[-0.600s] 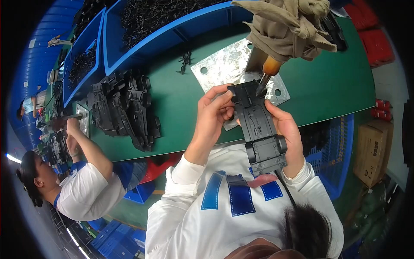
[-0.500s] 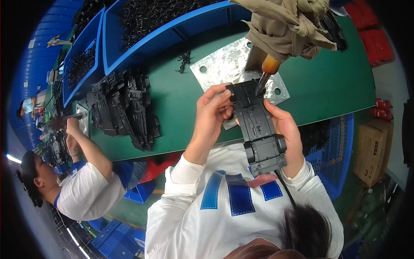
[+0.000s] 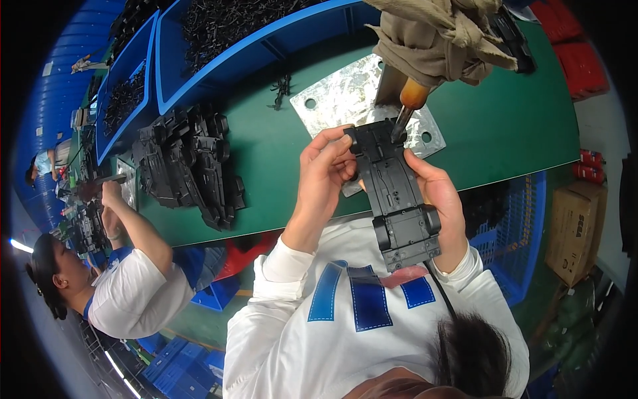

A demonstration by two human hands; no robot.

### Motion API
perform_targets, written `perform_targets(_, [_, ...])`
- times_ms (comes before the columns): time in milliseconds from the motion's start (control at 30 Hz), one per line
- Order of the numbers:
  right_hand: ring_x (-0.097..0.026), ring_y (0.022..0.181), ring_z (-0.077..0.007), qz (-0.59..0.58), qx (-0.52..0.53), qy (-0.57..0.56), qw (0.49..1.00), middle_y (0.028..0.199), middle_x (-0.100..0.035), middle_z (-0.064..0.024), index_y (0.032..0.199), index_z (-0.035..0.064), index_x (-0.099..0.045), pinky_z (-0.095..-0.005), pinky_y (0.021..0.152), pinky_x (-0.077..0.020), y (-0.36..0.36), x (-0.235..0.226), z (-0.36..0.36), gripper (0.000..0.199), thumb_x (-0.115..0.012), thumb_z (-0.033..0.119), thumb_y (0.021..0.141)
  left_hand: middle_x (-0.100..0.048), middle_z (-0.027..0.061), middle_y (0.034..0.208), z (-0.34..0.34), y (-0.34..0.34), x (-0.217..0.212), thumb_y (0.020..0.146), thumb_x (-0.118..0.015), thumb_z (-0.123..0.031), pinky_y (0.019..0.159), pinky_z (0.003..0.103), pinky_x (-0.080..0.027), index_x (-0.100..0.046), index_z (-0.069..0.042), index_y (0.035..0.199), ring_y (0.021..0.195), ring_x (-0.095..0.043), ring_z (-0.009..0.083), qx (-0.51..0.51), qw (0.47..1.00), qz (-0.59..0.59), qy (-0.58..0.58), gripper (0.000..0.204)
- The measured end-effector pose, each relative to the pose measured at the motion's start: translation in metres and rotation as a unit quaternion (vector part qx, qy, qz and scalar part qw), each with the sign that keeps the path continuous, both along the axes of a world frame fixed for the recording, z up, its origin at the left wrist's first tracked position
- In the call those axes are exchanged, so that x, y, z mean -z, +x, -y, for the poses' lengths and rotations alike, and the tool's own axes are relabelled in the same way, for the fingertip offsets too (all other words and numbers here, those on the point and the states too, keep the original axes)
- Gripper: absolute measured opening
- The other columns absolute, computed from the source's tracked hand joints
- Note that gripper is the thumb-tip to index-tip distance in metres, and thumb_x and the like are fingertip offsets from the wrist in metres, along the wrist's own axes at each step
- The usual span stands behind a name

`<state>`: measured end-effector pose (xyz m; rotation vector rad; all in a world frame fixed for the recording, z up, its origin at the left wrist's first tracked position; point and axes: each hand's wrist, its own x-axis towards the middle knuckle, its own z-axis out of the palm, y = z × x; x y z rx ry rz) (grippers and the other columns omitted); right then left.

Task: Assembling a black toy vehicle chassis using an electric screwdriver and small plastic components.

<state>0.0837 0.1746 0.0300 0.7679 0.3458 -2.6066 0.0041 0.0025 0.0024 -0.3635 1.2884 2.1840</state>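
Chassis [image 3: 391,189], black, is spanning from left hand [image 3: 319,169], which is gripping its far left corner, to right hand [image 3: 443,203], which is gripping its right edge. Beyond them, an orange-handled tool [image 3: 413,96] is pointing down at the chassis's far end. Left of them, black parts [image 3: 186,159] are lying on the bench [image 3: 259,143].

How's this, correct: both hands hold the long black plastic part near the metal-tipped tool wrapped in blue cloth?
Wrong colour: the head view shows tan cloth on the metal-tipped tool. The left hand and right hand hold the long black plastic part near it.
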Motion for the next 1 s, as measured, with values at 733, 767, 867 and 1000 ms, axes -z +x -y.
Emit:
perform_targets(733, [-0.072,0.088,-0.0191,0.019,0.008,0.003,1.0,0.109,-0.069,-0.0177,0.125,-0.0021,-0.054,-0.0279,0.077,-0.0611,-0.0039,-0.0096,0.003,0.041,-0.037,0.029,0.107,-0.059,0.0013,0.074,0.0002,-0.0015,0.0021,0.094,-0.06,-0.016,0.059,0.022,-0.038,-0.062,-0.001,0.111,0.063,-0.049,0.0095,-0.002,1.0,-0.003,0.015,0.023])
perform_targets(767, [-0.072,0.088,-0.0192,0.026,0.008,-0.002,1.0,0.109,-0.069,-0.0177,0.125,-0.0021,-0.054,-0.0281,0.077,-0.0612,-0.0041,-0.01,0.0029,0.041,-0.037,0.029,0.107,-0.059,0.0014,0.074,0.0005,-0.0016,0.0026,0.094,-0.06,-0.016,0.059,0.022,-0.038,-0.062,-0.002,0.111,0.063,-0.049,0.0095,0.002,1.0,-0.006,0.014,0.023])
perform_targets(867, [-0.073,0.087,-0.0195,0.023,0.005,-0.005,1.0,0.108,-0.069,-0.018,0.125,-0.0022,-0.054,-0.0284,0.077,-0.0613,-0.0037,-0.0081,0.0024,0.041,-0.037,0.029,0.106,-0.059,0.0013,0.074,-0.0003,-0.0007,0.0009,0.094,-0.061,-0.016,0.059,0.022,-0.038,-0.062,-0.002,0.112,0.063,-0.049,0.0095,-0.006,1.0,0.002,0.007,0.023])
perform_targets(1000, [-0.073,0.087,-0.0195,0.023,0.004,-0.027,0.999,0.109,-0.069,-0.0183,0.126,-0.0022,-0.054,-0.0282,0.076,-0.0615,-0.0038,-0.0071,0.002,0.041,-0.037,0.029,0.106,-0.059,0.0013,0.074,-0.002,-0.0012,-0.0001,0.094,-0.061,-0.016,0.059,0.022,-0.038,-0.062,-0.002,0.112,0.063,-0.048,0.0096,-0.016,1.0,0.002,0.009,0.023])
